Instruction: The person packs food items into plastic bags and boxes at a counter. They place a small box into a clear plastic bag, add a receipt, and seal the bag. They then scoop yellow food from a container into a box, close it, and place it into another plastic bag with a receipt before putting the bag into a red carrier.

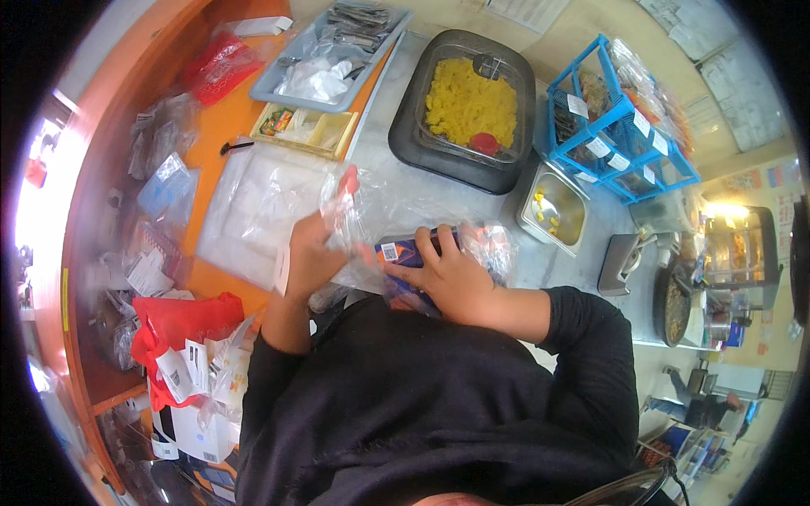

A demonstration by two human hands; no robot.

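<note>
My right hand [452,272] holds a dark blue printed package [400,252] inside a clear plastic bag [497,250], close against my body at the counter's near edge. To its left my left hand [316,250] is raised with its fingers spread. Clear film, seemingly the bag's upper part [348,215], lies over and between those fingers; whether they pinch it cannot be made out. A white paper slip [282,269] shows beside my left wrist. Flat clear bags [262,205] lie in a stack left of my hands.
Beyond my hands stands a black tray of yellow food [471,104]. Right of it are a steel pan [557,205], a blue basket rack [588,139] and a tape dispenser [620,265]. A grey cutlery tray [304,101], divided box [304,142] and red bag [183,316] are left. A person [702,408] is far right.
</note>
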